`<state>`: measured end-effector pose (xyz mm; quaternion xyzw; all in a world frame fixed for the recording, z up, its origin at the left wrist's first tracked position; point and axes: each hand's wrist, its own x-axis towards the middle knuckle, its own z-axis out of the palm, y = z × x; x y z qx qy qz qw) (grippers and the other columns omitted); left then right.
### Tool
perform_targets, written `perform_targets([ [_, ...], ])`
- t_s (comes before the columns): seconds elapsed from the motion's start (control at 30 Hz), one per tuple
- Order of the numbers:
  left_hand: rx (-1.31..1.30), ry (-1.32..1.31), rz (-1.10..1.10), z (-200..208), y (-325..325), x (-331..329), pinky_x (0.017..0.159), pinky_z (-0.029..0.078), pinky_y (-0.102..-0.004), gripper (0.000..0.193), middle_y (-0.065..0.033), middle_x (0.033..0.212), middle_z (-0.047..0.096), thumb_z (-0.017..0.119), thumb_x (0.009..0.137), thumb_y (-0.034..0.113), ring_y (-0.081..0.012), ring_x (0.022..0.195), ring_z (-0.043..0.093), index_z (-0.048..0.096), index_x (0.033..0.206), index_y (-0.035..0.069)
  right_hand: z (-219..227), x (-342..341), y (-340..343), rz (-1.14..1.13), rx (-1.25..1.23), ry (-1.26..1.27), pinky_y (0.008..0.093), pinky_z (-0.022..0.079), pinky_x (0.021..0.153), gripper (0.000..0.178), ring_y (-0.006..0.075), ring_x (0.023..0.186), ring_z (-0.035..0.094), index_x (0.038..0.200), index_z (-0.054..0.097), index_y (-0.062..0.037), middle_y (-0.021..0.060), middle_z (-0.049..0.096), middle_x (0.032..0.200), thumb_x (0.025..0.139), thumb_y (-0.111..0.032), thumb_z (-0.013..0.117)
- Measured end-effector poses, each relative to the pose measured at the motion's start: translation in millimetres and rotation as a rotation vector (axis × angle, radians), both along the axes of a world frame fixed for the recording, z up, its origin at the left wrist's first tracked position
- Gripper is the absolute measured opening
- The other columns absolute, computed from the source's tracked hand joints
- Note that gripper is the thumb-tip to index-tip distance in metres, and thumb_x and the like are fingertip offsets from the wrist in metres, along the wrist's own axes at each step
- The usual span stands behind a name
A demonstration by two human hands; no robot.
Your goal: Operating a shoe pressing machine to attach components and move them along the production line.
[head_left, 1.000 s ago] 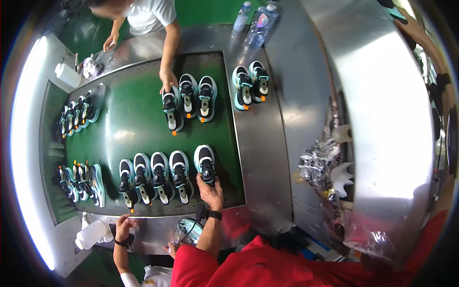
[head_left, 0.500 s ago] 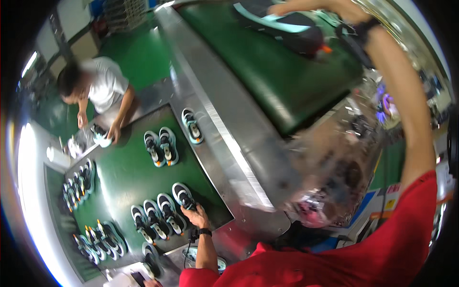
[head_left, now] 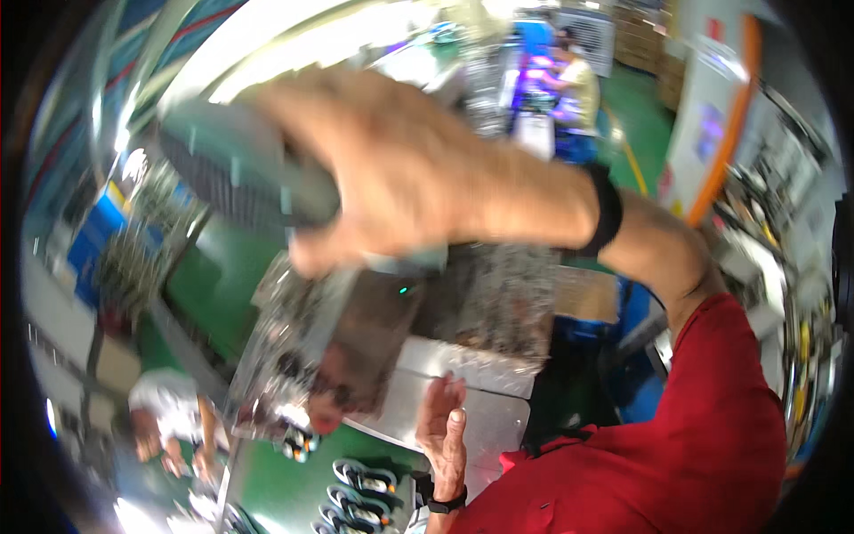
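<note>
Close in front of me at the upper middle, my right hand (head_left: pixel 391 169) is closed around a dark grey-green shoe (head_left: pixel 236 173). Motion blurs both, so the shoe's details are smeared. My left hand (head_left: pixel 442 436) is raised, fingers stretched and apart, with nothing in it. It is over the edge of a grey metal surface (head_left: pixel 503 425). Just left of it, several dark shoes with pale blue soles (head_left: pixel 363 478) stand on a green work surface (head_left: pixel 276 476).
Clear plastic sheeting (head_left: pixel 507 303) hangs by a metal frame beyond my left hand. A co-worker in white (head_left: pixel 169 400) sits at the lower left. Another person (head_left: pixel 580 89) is far off at the top right. A cardboard piece (head_left: pixel 587 294) lies beside the sheeting.
My view has swung toward the right. My left hand has let go of a shoe on the green surface and opened. My right hand has come close to me with a shoe.
</note>
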<state>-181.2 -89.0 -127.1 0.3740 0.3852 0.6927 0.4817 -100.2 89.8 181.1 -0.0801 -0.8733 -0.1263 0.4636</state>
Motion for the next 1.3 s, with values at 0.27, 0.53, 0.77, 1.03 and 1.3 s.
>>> perform_targets([
  [0.27,0.414,0.489,-0.025,46,58,179,0.099,0.043,-0.0404,0.065,-0.0152,0.142,0.039,0.057,0.096,0.029,-0.0252,0.122,0.049,0.029,0.143,-0.005,-115,206,-106,-0.804,-0.181,0.029,0.0366,0.037,0.075,0.09,0.0246,0.081,0.052,0.123,0.049,0.0042,0.0114,0.052,0.091,0.058,-0.05,0.082],
  [0.53,-0.101,-0.173,-1.095,57,8,391,0.096,0.047,-0.0407,0.041,-0.0112,0.122,0.059,0.051,0.098,0.027,-0.0228,0.11,0.059,0.049,0.128,0.0,-214,459,-279,-0.574,-1.045,1.011,0.0323,0.049,0.088,0.075,0.0168,0.106,0.057,0.135,0.046,0.0011,0.0133,0.059,0.12,0.071,-0.022,0.077],
  [0.77,-0.094,0.233,-1.571,29,-110,593,0.082,0.042,-0.0276,0.049,-0.0024,0.105,0.058,0.055,0.098,0.033,-0.0108,0.093,0.05,0.048,0.134,0.001,-283,608,-446,-0.93,-0.697,1.521,0.0246,0.048,0.07,0.062,0.0102,0.077,0.057,0.12,0.06,-0.0068,0.0017,0.062,0.093,0.063,-0.02,0.081],
  [1.03,0.428,1.008,-1.145,-62,-106,846,0.072,0.05,-0.0363,0.059,-0.0169,0.101,0.066,0.069,0.084,0.048,-0.0234,0.086,0.064,0.057,0.107,-0.005,-288,683,-564,-1.369,-0.362,1.685,0.0256,0.047,0.087,0.057,0.0123,0.095,0.058,0.121,0.056,0.0004,0.0065,0.061,0.107,0.067,-0.01,0.071],
  [1.3,0.489,1.164,-1.026,-137,-109,994,0.095,0.046,-0.0462,0.074,-0.0334,0.113,0.059,0.075,0.072,0.024,-0.0456,0.108,0.058,0.041,0.125,-0.014,-285,705,-599,-1.747,-0.249,1.785,0.0245,0.047,0.081,0.052,0.0103,0.088,0.057,0.12,0.056,-0.0002,0.0036,0.06,0.102,0.07,-0.009,0.068],
])
